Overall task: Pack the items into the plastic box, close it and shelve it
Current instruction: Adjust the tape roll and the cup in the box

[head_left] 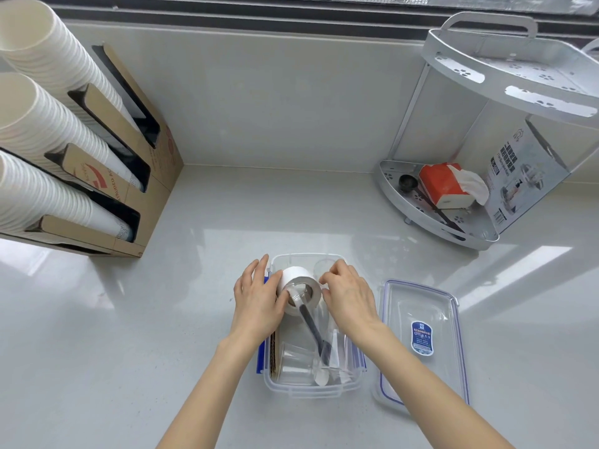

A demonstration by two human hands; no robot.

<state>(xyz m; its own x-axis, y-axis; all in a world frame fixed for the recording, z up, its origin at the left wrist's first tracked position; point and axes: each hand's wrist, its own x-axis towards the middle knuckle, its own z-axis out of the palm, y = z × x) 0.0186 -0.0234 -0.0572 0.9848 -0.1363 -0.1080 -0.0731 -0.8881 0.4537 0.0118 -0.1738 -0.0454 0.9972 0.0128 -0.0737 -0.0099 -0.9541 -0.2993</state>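
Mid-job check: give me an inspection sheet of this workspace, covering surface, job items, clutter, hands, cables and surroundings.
Surface: glossy pale grey countertop, with reflections.
Job's things: clear plastic box open, already holding clear cups, wrapped black cutlery and brown card pieces; white tape roll held over its far half; clear blue-sealed lid lies flat on the counter, right of the box.
Clutter: nothing loose seen on the counter.
Grippers: left hand and right hand both grip the roll from its sides.
Cables: nothing seen.
Surroundings: cardboard dispenser with white paper cup stacks at far left; white two-tier corner rack at far right, carrying an orange tissue pack, a black scoop and a printed carton.
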